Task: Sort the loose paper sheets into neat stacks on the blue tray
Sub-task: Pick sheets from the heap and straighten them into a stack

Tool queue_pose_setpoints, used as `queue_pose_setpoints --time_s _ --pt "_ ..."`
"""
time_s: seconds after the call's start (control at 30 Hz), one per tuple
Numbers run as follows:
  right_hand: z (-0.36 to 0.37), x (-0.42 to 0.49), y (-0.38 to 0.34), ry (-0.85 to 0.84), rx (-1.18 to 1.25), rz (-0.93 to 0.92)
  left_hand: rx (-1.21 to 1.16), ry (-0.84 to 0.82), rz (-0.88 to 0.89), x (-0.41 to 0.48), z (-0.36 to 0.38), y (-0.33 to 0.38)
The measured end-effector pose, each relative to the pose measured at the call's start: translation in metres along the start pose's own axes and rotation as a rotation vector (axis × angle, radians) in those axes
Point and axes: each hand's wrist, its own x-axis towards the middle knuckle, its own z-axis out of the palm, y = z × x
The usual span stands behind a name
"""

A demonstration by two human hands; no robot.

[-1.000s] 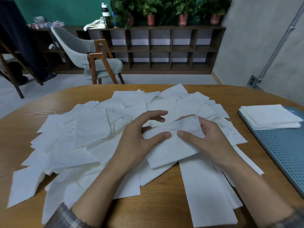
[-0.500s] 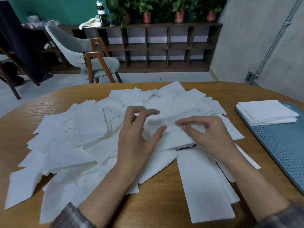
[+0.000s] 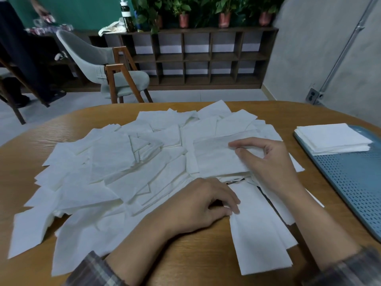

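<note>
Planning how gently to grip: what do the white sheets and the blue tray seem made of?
White sheets: thin tissue-like paper, matte, creased and limp where they overlap. Blue tray: probably painted metal or plastic, matte, perforated with rows of small slots.

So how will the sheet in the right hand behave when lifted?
Probably floppy: the sheet looks thin and soft, so its far end likely droops from the right hand. Likely very light, so a quick move may flutter it.

Left hand curled, right hand in pinch
</note>
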Motion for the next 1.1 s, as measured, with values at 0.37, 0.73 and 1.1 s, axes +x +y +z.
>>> queue_pose_setpoints --time_s 0.37,0.73,1.1 --pt "-0.028 -0.012 0.000 -0.249 0.028 0.011 -0.253 0.254 -0.119 -0.003 -0.013 0.010" --pt "-0.016 -0.020 -0.007 -0.263 0.091 0.077 -0.386 0.580 -0.219 0.000 -0.027 0.007" --pt "-0.007 -0.023 -0.008 -0.208 0.170 0.174 -0.518 0.687 -0.327 0.002 -0.025 0.003"
